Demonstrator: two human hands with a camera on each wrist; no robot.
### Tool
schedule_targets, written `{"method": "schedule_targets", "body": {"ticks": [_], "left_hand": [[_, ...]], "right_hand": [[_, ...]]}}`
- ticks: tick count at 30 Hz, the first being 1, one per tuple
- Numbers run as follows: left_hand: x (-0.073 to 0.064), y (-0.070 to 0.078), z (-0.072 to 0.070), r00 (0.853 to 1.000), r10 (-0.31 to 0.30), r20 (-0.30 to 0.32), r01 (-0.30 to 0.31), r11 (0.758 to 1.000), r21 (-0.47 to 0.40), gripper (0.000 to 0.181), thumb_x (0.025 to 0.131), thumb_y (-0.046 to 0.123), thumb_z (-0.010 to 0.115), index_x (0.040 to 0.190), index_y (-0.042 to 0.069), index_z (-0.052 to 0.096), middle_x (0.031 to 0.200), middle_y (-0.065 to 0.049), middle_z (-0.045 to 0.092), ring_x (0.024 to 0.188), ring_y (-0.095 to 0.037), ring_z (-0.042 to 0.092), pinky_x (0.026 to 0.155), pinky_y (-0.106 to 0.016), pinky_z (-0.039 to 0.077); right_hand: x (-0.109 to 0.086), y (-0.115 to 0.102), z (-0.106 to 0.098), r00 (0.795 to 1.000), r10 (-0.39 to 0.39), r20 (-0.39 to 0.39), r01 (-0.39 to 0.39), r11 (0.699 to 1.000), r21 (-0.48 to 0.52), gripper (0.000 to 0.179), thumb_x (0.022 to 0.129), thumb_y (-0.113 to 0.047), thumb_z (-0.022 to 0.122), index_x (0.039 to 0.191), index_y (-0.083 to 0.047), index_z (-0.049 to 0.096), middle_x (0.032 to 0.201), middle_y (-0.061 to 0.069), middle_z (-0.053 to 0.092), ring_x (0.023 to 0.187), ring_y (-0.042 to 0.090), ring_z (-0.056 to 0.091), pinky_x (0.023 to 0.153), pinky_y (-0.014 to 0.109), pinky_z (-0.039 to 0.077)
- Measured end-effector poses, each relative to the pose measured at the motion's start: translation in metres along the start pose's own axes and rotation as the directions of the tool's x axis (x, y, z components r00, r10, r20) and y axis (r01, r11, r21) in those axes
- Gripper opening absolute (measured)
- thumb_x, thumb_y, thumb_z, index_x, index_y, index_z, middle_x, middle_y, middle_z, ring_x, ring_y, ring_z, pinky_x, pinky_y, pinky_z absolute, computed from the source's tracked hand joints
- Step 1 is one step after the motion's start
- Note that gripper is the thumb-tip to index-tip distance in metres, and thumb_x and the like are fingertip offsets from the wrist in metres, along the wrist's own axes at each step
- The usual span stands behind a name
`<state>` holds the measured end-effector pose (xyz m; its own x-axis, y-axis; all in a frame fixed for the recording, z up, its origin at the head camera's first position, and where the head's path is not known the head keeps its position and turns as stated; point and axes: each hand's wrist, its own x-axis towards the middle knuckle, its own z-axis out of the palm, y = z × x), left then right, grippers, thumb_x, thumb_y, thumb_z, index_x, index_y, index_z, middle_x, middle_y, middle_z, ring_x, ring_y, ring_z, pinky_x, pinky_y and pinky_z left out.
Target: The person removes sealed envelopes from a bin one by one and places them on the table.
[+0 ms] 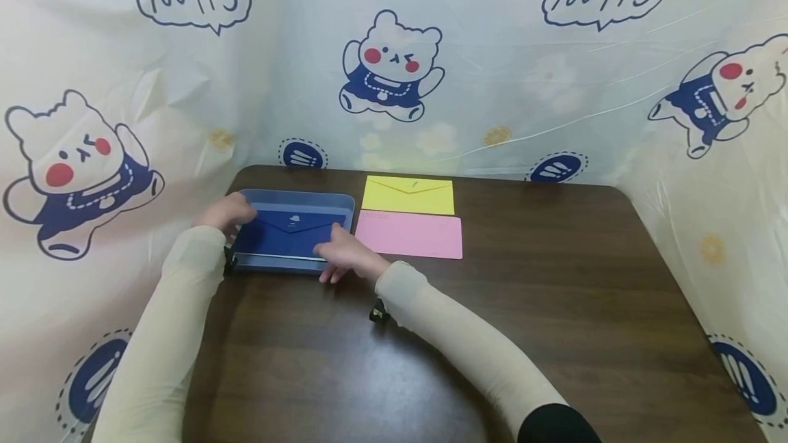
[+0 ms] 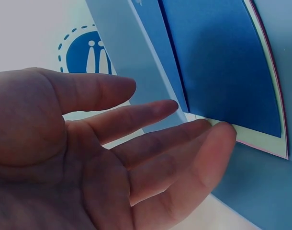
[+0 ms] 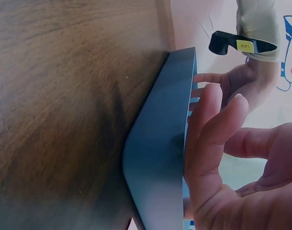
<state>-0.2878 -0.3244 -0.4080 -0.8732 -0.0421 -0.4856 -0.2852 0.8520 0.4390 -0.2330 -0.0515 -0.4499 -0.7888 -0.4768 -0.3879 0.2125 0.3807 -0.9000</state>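
Note:
A blue tray (image 1: 298, 199) stands at the table's far left, with a dark blue envelope (image 1: 286, 239) lying in it, flap side up. Pale green and pink edges (image 2: 261, 142) show under the envelope in the left wrist view. My left hand (image 1: 226, 213) reaches over the tray's left end, its loosely extended fingers at the stack's end; fingertip contact is hard to tell. At the other end, my right hand (image 1: 351, 255) has its fingers spread around the envelope's right side and the tray's front wall (image 3: 158, 143). No grip shows there.
To the tray's right, a yellow envelope (image 1: 409, 195) lies behind a pink envelope (image 1: 409, 234). Both rest on the dark wooden table (image 1: 554, 306). A printed curtain (image 1: 492, 67) hangs behind and at the sides.

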Motion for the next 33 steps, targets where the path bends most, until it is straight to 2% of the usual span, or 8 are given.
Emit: {"method": "schedule_targets", "body": {"ticks": [5, 9, 13, 15, 17, 24, 30, 33], "left_hand": [[0.001, -0.002, -0.001, 1.000, 0.004, 0.011, -0.004, 1.000, -0.029, 0.016, 0.095, 0.009, 0.037, 0.102, -0.005, 0.043, 0.090, -0.021, 0.048, 0.065, -0.029, 0.058, 0.059, -0.040, 0.059], [0.002, -0.001, -0.001, 1.000, 0.007, 0.013, -0.007, 0.999, -0.037, 0.013, 0.098, 0.011, 0.042, 0.097, -0.002, 0.043, 0.091, -0.018, 0.045, 0.068, -0.031, 0.059, 0.059, -0.040, 0.060], [0.002, 0.001, -0.001, 0.999, 0.002, 0.045, 0.000, 0.999, -0.046, 0.038, 0.105, 0.018, 0.052, 0.120, -0.017, 0.049, 0.112, -0.030, 0.048, 0.089, -0.044, 0.063, 0.069, -0.043, 0.062], [0.002, 0.002, -0.001, 0.998, -0.010, 0.069, 0.013, 0.999, -0.053, 0.051, 0.106, 0.020, 0.055, 0.138, -0.019, 0.045, 0.127, -0.037, 0.046, 0.104, -0.051, 0.062, 0.075, -0.045, 0.062], [0.002, 0.001, -0.001, 0.995, -0.026, 0.092, 0.032, 0.998, -0.059, 0.057, 0.107, 0.020, 0.055, 0.147, -0.018, 0.040, 0.138, -0.041, 0.041, 0.115, -0.056, 0.058, 0.081, -0.048, 0.061], [0.007, -0.001, 0.001, 0.995, -0.027, 0.095, 0.033, 0.998, -0.062, 0.062, 0.103, 0.020, 0.066, 0.148, -0.015, 0.041, 0.149, -0.043, 0.037, 0.127, -0.058, 0.050, 0.087, -0.052, 0.060], [0.005, -0.001, 0.007, 0.996, -0.037, 0.077, 0.043, 0.995, -0.087, 0.085, 0.098, 0.022, 0.075, 0.157, -0.014, 0.025, 0.153, -0.043, 0.029, 0.128, -0.054, 0.046, 0.085, -0.050, 0.059], [0.004, -0.002, 0.009, 0.997, -0.044, 0.067, 0.050, 0.995, -0.086, 0.091, 0.096, 0.022, 0.077, 0.159, -0.013, 0.020, 0.154, -0.043, 0.025, 0.127, -0.052, 0.045, 0.085, -0.050, 0.059]], "right_hand": [[0.001, 0.000, 0.000, 1.000, 0.002, 0.010, -0.002, 1.000, 0.004, 0.081, 0.108, -0.017, 0.058, 0.167, -0.001, 0.005, 0.164, 0.022, 0.031, 0.066, 0.028, 0.074, 0.056, 0.035, 0.056], [0.001, -0.001, 0.000, 1.000, -0.002, 0.009, 0.002, 1.000, 0.012, 0.082, 0.108, -0.018, 0.059, 0.168, -0.002, 0.005, 0.166, 0.021, 0.031, 0.066, 0.027, 0.074, 0.055, 0.034, 0.056], [0.000, -0.001, 0.000, 1.000, -0.010, -0.005, 0.010, 1.000, 0.006, 0.081, 0.108, -0.018, 0.059, 0.168, -0.002, 0.006, 0.164, 0.022, 0.034, 0.065, 0.027, 0.074, 0.056, 0.035, 0.057], [-0.001, -0.002, 0.001, 1.000, -0.012, -0.007, 0.012, 1.000, 0.003, 0.082, 0.108, -0.018, 0.058, 0.168, -0.002, 0.005, 0.163, 0.022, 0.035, 0.064, 0.027, 0.074, 0.058, 0.036, 0.058], [-0.002, -0.002, 0.001, 1.000, -0.016, -0.006, 0.016, 1.000, 0.004, 0.083, 0.108, -0.018, 0.058, 0.168, -0.003, 0.003, 0.161, 0.022, 0.038, 0.064, 0.027, 0.074, 0.059, 0.037, 0.058], [-0.004, -0.003, -0.001, 1.000, -0.024, -0.016, 0.025, 1.000, 0.019, 0.088, 0.108, -0.018, 0.059, 0.168, -0.004, -0.004, 0.135, 0.021, 0.055, 0.062, 0.027, 0.073, 0.052, 0.032, 0.057], [-0.008, -0.004, -0.002, 0.999, -0.036, -0.037, 0.037, 0.999, 0.032, 0.087, 0.107, -0.016, 0.059, 0.168, -0.006, -0.002, 0.153, 0.024, 0.045, 0.060, 0.027, 0.072, 0.049, 0.032, 0.056], [-0.010, -0.005, -0.002, 0.997, -0.051, -0.053, 0.052, 0.999, 0.016, 0.084, 0.108, -0.016, 0.058, 0.169, -0.006, 0.001, 0.154, 0.024, 0.046, 0.059, 0.026, 0.071, 0.050, 0.034, 0.057]]}}
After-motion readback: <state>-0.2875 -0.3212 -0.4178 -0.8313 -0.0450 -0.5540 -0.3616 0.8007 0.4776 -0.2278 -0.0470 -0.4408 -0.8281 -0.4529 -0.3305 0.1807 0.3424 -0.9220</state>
